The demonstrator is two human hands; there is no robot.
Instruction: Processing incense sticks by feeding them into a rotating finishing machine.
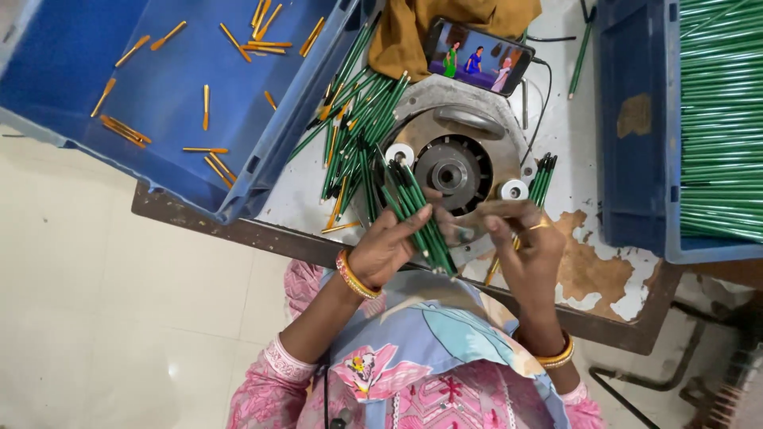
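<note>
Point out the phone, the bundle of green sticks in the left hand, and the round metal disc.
Phone (478, 57), head view, middle of its screen.
Bundle of green sticks (417, 214), head view, mid-length of the bundle.
Metal disc (451, 171), head view, dark centre hub.

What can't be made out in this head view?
- Right hand: what its fingers pinch is too small and covered by them.
- Green stick bundle in the left hand: count unclear, sticks overlap.
- Right blue crate: cut off by the frame edge.
- Phone screen: too small.
</note>
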